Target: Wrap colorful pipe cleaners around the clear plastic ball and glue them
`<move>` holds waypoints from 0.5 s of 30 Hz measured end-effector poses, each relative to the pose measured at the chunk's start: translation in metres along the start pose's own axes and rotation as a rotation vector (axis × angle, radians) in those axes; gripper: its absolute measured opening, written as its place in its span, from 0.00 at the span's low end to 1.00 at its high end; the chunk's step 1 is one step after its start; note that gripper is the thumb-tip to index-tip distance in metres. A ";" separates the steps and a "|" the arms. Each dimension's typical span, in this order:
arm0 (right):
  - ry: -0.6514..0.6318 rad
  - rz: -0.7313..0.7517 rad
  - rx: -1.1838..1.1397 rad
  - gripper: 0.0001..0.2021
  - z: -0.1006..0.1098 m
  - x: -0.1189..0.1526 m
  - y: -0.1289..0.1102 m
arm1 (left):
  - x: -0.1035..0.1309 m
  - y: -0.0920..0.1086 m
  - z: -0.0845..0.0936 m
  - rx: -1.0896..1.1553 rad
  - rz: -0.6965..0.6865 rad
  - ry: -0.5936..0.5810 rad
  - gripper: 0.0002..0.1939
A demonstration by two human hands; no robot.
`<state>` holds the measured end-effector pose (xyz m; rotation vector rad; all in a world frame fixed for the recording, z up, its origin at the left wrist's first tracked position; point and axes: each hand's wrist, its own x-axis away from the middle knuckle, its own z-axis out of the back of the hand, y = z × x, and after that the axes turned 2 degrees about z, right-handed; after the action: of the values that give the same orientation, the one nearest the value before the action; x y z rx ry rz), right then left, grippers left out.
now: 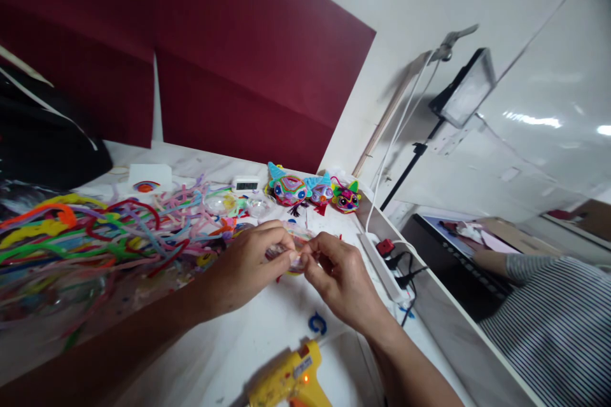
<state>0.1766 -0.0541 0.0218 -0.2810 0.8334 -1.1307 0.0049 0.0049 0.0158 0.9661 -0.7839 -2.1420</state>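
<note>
Yellow glue gun, light on, may burn a lowered right hand, which, like the left hand, pinches clear plastic.

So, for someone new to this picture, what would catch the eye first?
Probably the heap of bright pipe cleaners spread over the left of the table, then the yellow hot glue gun at the bottom edge. Three colourful animal-faced figures sit beyond the left hand and right hand, which meet mid-picture at a partly hidden see-through object.
</note>
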 end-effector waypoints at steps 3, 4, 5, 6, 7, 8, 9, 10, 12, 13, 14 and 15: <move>-0.016 -0.019 -0.025 0.04 0.001 0.000 0.002 | -0.001 -0.003 0.001 0.002 0.016 -0.051 0.09; -0.025 -0.028 -0.042 0.04 0.001 -0.001 0.003 | -0.001 -0.003 0.001 0.002 0.015 -0.068 0.10; -0.033 -0.040 -0.058 0.04 0.002 -0.001 0.003 | -0.001 -0.003 0.002 0.003 0.013 -0.082 0.10; -0.040 -0.052 -0.071 0.04 0.003 -0.001 0.004 | -0.001 -0.003 0.003 0.008 0.009 -0.091 0.11; -0.046 -0.062 -0.080 0.04 0.003 -0.001 0.004 | -0.001 -0.003 0.004 0.014 0.000 -0.096 0.11; -0.051 -0.071 -0.086 0.04 0.004 -0.001 0.004 | -0.001 -0.003 0.006 0.022 -0.012 -0.098 0.11; -0.053 -0.079 -0.090 0.05 0.005 -0.001 0.004 | -0.001 -0.004 0.007 0.031 -0.028 -0.098 0.10; -0.053 -0.089 -0.094 0.05 0.006 -0.001 0.004 | -0.001 -0.005 0.008 0.040 -0.042 -0.103 0.10; -0.051 -0.110 -0.107 0.06 0.008 -0.001 0.004 | -0.001 -0.008 0.010 0.048 -0.065 -0.120 0.12; -0.050 -0.123 -0.119 0.06 0.009 -0.001 0.004 | -0.002 -0.009 0.011 0.049 -0.071 -0.131 0.13; -0.052 -0.133 -0.135 0.07 0.009 -0.002 0.004 | -0.002 -0.010 0.012 0.050 -0.073 -0.145 0.14; -0.057 -0.141 -0.152 0.07 0.010 -0.002 0.005 | -0.002 -0.011 0.013 0.051 -0.075 -0.155 0.15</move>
<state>0.1866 -0.0526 0.0264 -0.5027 0.8612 -1.1866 -0.0078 0.0165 0.0161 0.8753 -0.8937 -2.2931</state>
